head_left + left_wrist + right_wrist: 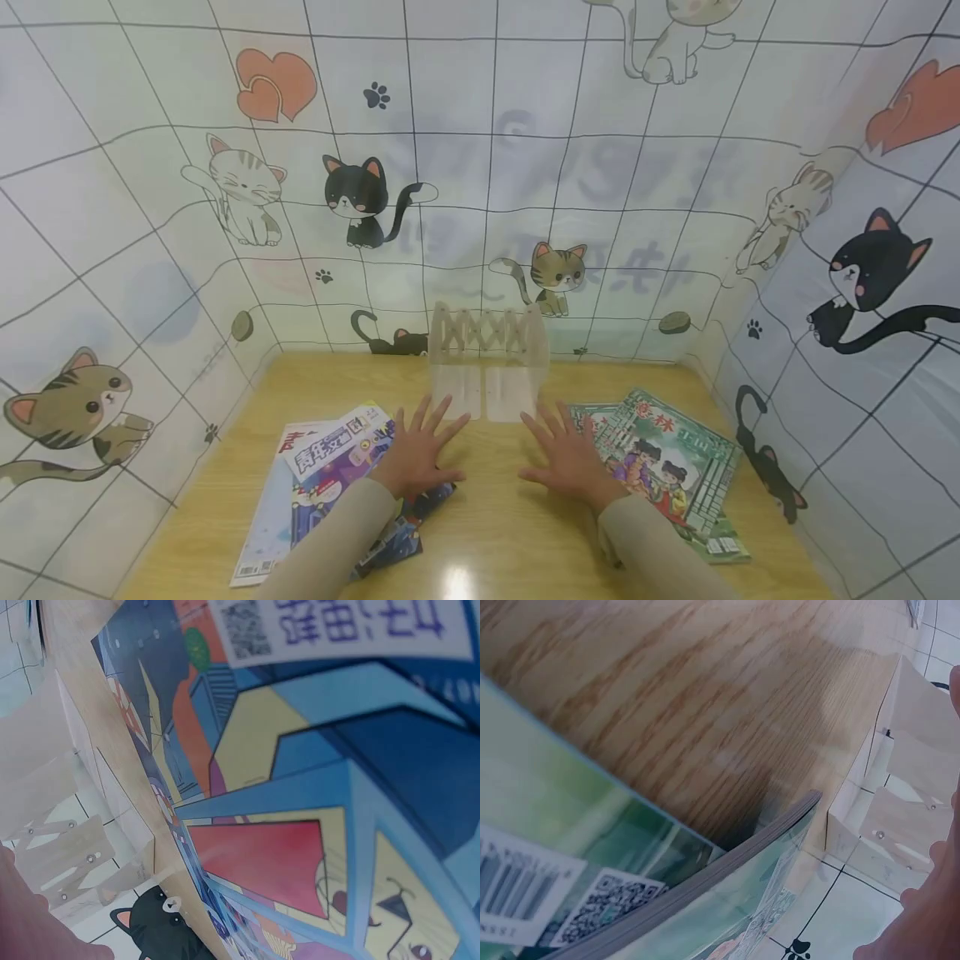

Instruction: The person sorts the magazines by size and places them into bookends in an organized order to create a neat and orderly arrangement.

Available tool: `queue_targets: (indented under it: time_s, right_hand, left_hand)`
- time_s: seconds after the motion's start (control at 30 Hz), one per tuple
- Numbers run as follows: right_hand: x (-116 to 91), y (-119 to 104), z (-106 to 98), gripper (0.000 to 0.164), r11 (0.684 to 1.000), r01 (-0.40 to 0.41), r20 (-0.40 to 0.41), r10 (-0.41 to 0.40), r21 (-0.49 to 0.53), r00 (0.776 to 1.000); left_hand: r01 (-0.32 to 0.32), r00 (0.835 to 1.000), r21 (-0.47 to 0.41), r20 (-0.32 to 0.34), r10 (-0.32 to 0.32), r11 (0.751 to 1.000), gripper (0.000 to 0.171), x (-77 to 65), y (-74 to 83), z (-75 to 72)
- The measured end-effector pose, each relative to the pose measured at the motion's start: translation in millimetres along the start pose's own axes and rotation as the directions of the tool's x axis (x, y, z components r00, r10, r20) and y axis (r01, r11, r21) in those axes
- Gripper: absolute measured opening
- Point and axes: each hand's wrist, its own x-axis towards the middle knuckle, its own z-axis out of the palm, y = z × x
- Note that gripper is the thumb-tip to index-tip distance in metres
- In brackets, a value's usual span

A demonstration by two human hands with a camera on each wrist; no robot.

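Note:
My left hand (418, 457) is spread with straight fingers over the right edge of some magazines, and nothing is gripped in it. Under that wrist lie a purple magazine (330, 483) and a dark blue one (401, 542), whose colourful cover fills much of the left wrist view. The right hand (568, 460) also has its fingers fanned out, at the left edge of green illustrated magazines (675, 458). Beyond both sets of fingertips stands a pale expandable book rack (487, 333) with criss-cross slats and two flat base plates (512, 396).
A pale blue-white magazine (262, 517) lies at the far left of the wooden table (480, 533). Several green magazines overlap on the right, one showing a barcode (525, 885). Cat-print cloth (465, 192) walls in the table's back and sides.

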Motion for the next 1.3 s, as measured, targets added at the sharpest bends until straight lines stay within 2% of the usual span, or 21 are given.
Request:
queue_targets:
  time_s: [0.27, 0.5, 0.6, 0.8, 1.0, 1.13, 1.3]
  right_hand:
    - [-1.9, 7.4, -3.9, 0.094, 0.998, -0.059, 0.033, 0.058, 0.037, 0.998]
    - [-6.7, 11.6, -5.2, 0.093, 0.984, -0.164, 0.063, 0.16, 0.065, 0.985]
    - [-7.0, 12.3, -6.3, 0.092, 0.974, -0.21, 0.072, 0.204, 0.082, 0.976]
    - [-6.6, 15.8, -5.2, 0.09, 0.957, -0.274, 0.067, 0.269, 0.098, 0.961]
    - [-10.0, 20.9, -4.1, 0.09, 0.927, -0.349, 0.086, 0.34, 0.137, 0.936]
    - [-13.6, 24.7, -2.5, 0.09, 0.909, -0.388, 0.102, 0.376, 0.152, 0.921]
    - [-16.0, 26.8, -1.7, 0.086, 0.892, -0.424, 0.1, 0.412, 0.159, 0.906]
  left_hand:
    - [0.021, 0.999, 0.014, 0.037, -0.022, 1.0, 0.096, 2.7, -2.9, 2.6]
    - [-0.029, 0.999, -0.003, -0.041, 0.029, 1.0, 0.094, 2.7, -5.5, 3.6]
    - [-0.031, 0.998, -0.027, -0.057, 0.03, 0.999, 0.094, 3.4, -5.1, 3.3]
    - [0.014, 0.997, -0.098, -0.078, -0.022, 0.995, 0.088, 6.2, -3.3, 2.4]
    - [0.07, 0.991, -0.156, -0.099, -0.086, 0.985, 0.085, 9.5, -4.0, 3.0]
    - [0.08, 0.987, -0.181, -0.122, -0.103, 0.98, 0.081, 10.6, -6.6, 5.4]
    - [0.114, 0.983, -0.213, -0.12, -0.142, 0.97, 0.08, 10.7, -8.2, 7.6]
